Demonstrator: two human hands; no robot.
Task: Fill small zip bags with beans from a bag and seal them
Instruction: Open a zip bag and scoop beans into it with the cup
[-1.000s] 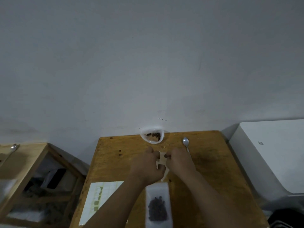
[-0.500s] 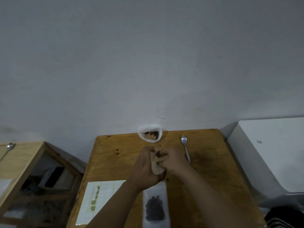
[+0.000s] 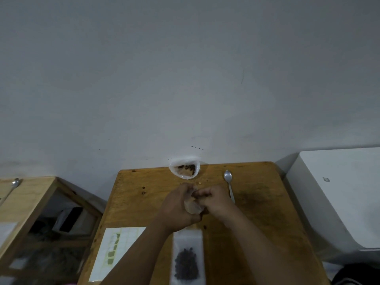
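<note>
Over the middle of the wooden table (image 3: 257, 212), my left hand (image 3: 177, 208) and my right hand (image 3: 213, 199) meet, both closed on a small clear zip bag (image 3: 192, 207) held between them. Its contents are hidden by my fingers. A filled zip bag (image 3: 187, 262) with dark beans lies flat on the table below my wrists. At the table's far edge against the wall sits the open plastic bag of beans (image 3: 185, 169), with a few dark beans inside. A metal spoon (image 3: 229, 185) lies to the right of my right hand.
A white sheet with green marks (image 3: 115, 254) lies at the table's near left. A white appliance (image 3: 339, 202) stands to the right. A wooden shelf unit (image 3: 30, 202) with another spoon (image 3: 14, 184) stands to the left. The grey wall is close behind.
My hands have drawn closer together around the small zip bag and shifted slightly left; the bag looks more bunched between my fingers. The filled bag and spoon stay where they were.
</note>
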